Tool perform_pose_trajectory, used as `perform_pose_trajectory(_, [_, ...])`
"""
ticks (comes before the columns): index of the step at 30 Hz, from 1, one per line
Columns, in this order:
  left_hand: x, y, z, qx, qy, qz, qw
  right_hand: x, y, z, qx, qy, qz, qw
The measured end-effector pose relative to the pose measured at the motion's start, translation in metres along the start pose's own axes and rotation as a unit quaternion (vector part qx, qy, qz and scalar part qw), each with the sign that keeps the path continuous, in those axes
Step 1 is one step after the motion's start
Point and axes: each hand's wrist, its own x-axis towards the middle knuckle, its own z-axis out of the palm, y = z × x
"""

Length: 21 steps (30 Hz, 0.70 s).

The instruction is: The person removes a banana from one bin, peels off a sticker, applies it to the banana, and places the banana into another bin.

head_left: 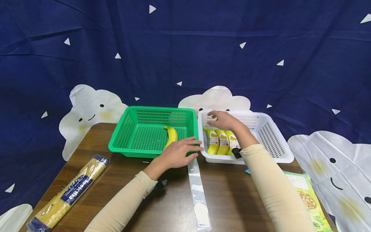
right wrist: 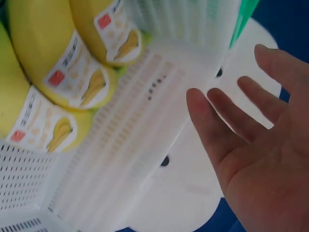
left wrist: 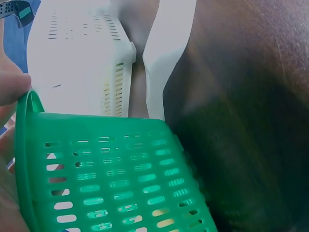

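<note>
My left hand (head_left: 179, 153) lies over the near right corner of the green basket (head_left: 123, 150), fingers spread toward the adjoining white basket (head_left: 279, 149). In the left wrist view, part of that hand touches the green rim (left wrist: 21, 145). One yellow banana (head_left: 171, 135) lies inside the green basket, its lower end hidden behind the hand. Above the white basket's far left side hovers my right hand (head_left: 224, 120), fingers apart and holding nothing. Beneath it, three labelled bananas (head_left: 223, 141) lie side by side; the right wrist view shows their printed labels (right wrist: 79, 79) closely.
A long pack of spaghetti (head_left: 69, 193) lies on the table's left. A pale tape strip (head_left: 198, 196) runs down the middle of the tabletop (head_left: 229, 196). Partly behind the right sleeve is a green-and-white packet (head_left: 308, 196). Dark blue cloth (head_left: 185, 48) hangs behind the baskets.
</note>
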Motion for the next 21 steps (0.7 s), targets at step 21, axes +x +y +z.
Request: perform_pose_trajectory(21, [-0.002,-0.005,0.001,-0.186,0.158,-0.077,0.9667,-0.004,-0.047,0.037,-0.081,-0.05,-0.073,0.9928])
